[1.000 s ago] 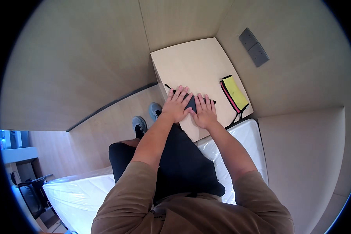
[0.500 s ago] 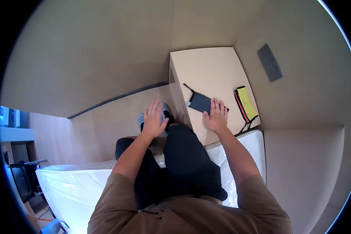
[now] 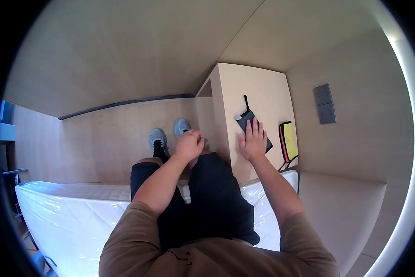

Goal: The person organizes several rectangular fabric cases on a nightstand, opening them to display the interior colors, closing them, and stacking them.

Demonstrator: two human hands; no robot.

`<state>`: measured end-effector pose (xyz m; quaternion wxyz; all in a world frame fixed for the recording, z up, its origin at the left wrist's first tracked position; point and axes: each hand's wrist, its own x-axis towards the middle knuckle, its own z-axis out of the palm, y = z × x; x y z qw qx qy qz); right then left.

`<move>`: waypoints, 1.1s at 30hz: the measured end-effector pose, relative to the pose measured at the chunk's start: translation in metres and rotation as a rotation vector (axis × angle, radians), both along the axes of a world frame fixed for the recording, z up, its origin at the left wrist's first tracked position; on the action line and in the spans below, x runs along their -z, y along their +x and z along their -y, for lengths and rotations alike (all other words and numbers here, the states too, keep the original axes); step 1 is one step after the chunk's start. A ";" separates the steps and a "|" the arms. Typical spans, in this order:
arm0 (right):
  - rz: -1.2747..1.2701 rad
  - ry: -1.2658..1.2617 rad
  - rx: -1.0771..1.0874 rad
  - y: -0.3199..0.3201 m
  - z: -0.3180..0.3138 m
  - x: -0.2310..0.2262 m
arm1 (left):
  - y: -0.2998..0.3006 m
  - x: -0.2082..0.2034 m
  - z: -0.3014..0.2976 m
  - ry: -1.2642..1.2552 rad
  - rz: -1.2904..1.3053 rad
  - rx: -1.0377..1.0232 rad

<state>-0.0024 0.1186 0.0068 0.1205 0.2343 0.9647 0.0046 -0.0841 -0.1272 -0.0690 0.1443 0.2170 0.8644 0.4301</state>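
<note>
My right hand (image 3: pixel 252 144) lies palm down over the dark grey pouch (image 3: pixel 246 116), its fingers (image 3: pixel 255 129) stretched out nearly straight and slightly parted, not gripping anything. The pouch lies flat and slantwise on the pale top of the cabinet (image 3: pixel 258 83), running under my fingers: its far end, with a small white tag (image 3: pixel 238 117) at the corner and a black strap (image 3: pixel 246 102) reaching away from me, shows just beyond and to the left of my fingertips, while its near corner comes out to the right of them. My thumb sticks out to the left, off the pouch's near edge. How hard I press, I cannot tell. My left hand (image 3: pixel 189 145) is well apart from the pouch, above my leg and near one of my grey shoes (image 3: pixel 158 137), its fingers loosely bent; I cannot tell how far they close, and I see nothing held in them. To the right of my right hand, near but not touching it, a yellow pouch (image 3: pixel 289 138) with black edging and a pink strip lies by the cabinet's right edge, its dark cords trailing toward me.
</note>
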 end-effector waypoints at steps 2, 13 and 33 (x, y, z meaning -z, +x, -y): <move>0.041 -0.078 -0.071 -0.013 0.003 0.008 | 0.000 -0.004 -0.002 -0.009 -0.008 0.012; -0.277 -0.134 0.135 -0.144 -0.051 0.001 | 0.007 -0.003 0.010 -0.035 0.110 0.007; -0.316 0.080 0.268 0.139 -0.179 -0.009 | 0.044 -0.041 0.067 -0.029 -0.051 0.020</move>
